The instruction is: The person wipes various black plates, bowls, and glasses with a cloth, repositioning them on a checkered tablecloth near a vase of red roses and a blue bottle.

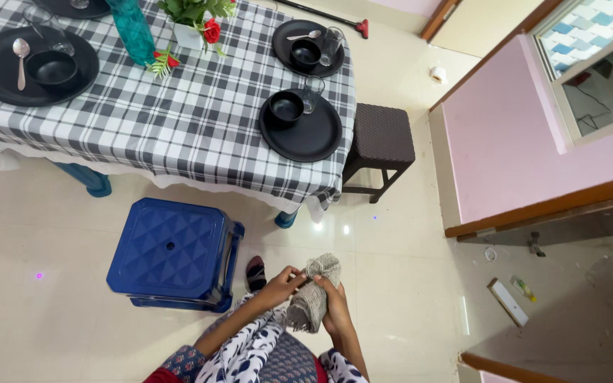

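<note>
A: What have the hands got?

B: Both are clamped on a grey knitted cloth (313, 294), held bunched and upright over the floor. The left hand (282, 282) pinches its upper edge; the right hand (335, 306) wraps the lower part from the side.

A: Where is that from the blue stool (172, 252)?

B: Just right of it, near its front corner. Beyond the stool stands the checked table (179, 128) with black plates (303, 135), bowls and glasses (a brown stool (381, 138) sits at its right end).

A: How to handle it well?

B: I'd judge: keep the top pinch firm and turn the lower fist steadily, so the cloth stays gathered and doesn't slip
</note>
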